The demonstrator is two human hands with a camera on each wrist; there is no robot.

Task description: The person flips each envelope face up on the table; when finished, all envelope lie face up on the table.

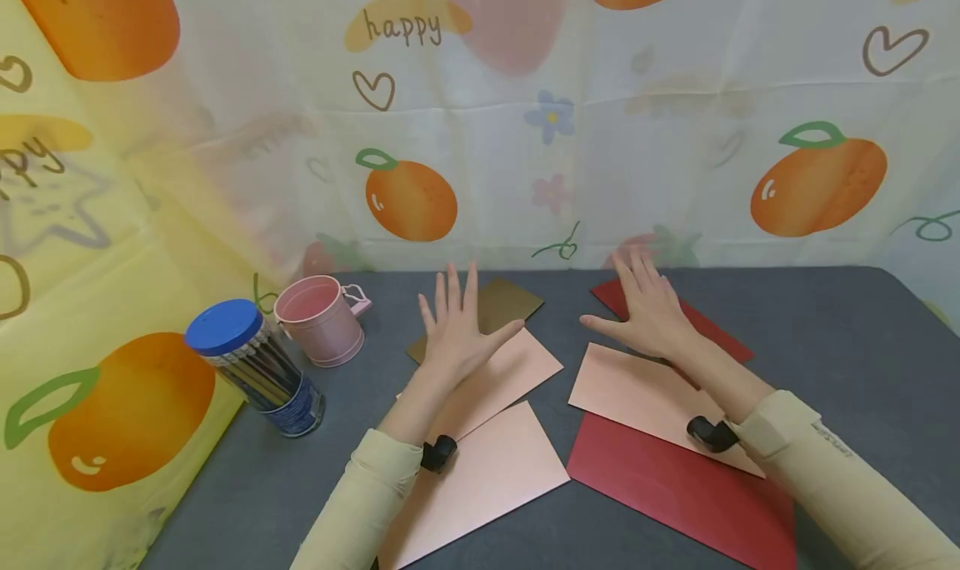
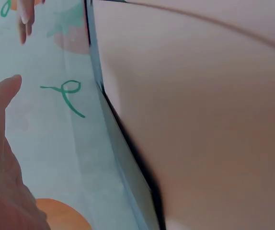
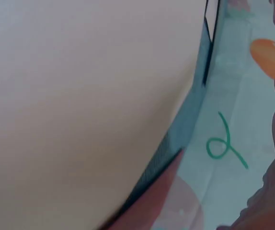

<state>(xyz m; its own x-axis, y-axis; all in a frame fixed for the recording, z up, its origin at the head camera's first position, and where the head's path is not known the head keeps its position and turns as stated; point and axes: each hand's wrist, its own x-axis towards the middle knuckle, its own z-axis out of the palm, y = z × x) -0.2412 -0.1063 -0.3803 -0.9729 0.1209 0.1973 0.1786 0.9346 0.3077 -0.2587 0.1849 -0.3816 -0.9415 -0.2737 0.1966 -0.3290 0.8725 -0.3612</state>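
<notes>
Spreading its fingers straight and apart, the left hand [image 1: 453, 328] holds nothing and hovers above the sheets; at its 3 o'clock the right hand [image 1: 648, 312] does likewise, its thumb pointing toward 9. At the left hand's 2 o'clock lies a brown sheet [image 1: 512, 303], its near side partly covered by an upper pale pink sheet [image 1: 525, 362] at the hand's 5 o'clock. A lower pale pink sheet [image 1: 487, 487] lies at 6 o'clock from that one. Beneath the right hand is a small red sheet [image 1: 712, 331]; at the hand's 6 o'clock is a right-side pale pink sheet [image 1: 626, 382], resting partly on a large red sheet [image 1: 675, 487]. All lie on the grey table [image 1: 847, 345]. A pink mug [image 1: 322, 328] stands at the left hand's 9 o'clock, and at the mug's 8 o'clock is a blue-lidded pencil jar [image 1: 258, 370].
</notes>
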